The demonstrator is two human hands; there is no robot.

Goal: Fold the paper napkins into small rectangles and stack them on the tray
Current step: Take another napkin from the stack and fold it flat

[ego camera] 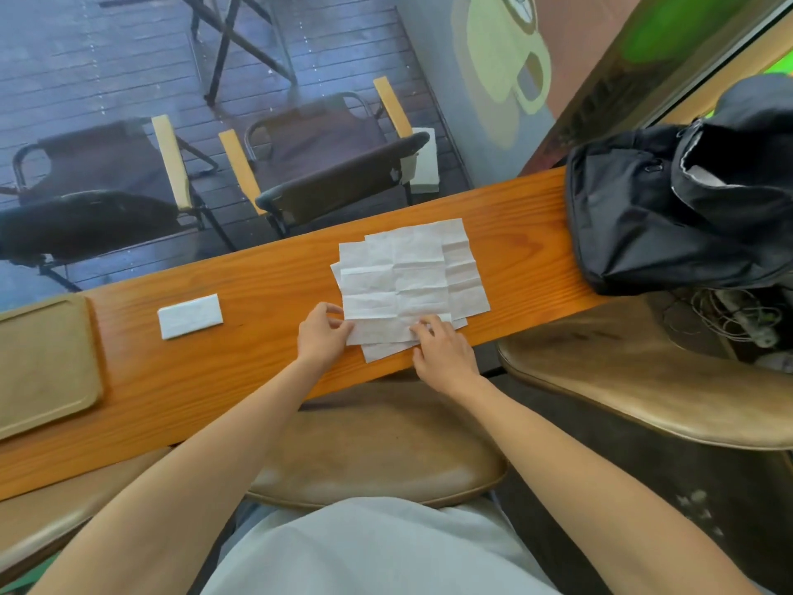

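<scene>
White napkin pile [412,277] pinched by left hand [322,334] and right hand [444,350].

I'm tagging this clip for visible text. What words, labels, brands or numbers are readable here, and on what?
No text can be read anywhere in the head view.
The unfolded napkins, folded napkin and tray are blank.
The black bag has a white patch, but nothing legible shows on it.
The painted mug on the wall carries no words.
</scene>
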